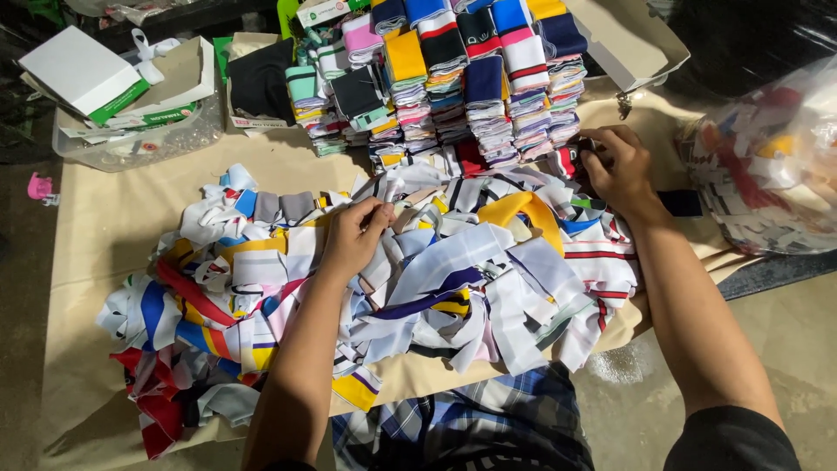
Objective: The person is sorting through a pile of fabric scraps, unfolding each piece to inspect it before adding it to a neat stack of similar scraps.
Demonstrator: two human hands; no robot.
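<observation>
A floor-level work spot under bright, even light.
Pale grey concrete floor (785,331) runs along the right; a beige cloth sheet (113,227) covers the ground, dark shadowed floor (22,262) at left.

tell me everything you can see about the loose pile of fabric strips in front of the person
The loose pile of fabric strips is a tangled heap of knit-looking bands, mostly white with red, yellow, navy and blue stripes. It sprawls across a beige cloth-covered surface, just below the neat stacks of folded strips. The left hand pinches a strip near its middle; the right hand grips something at its upper right edge.
</observation>
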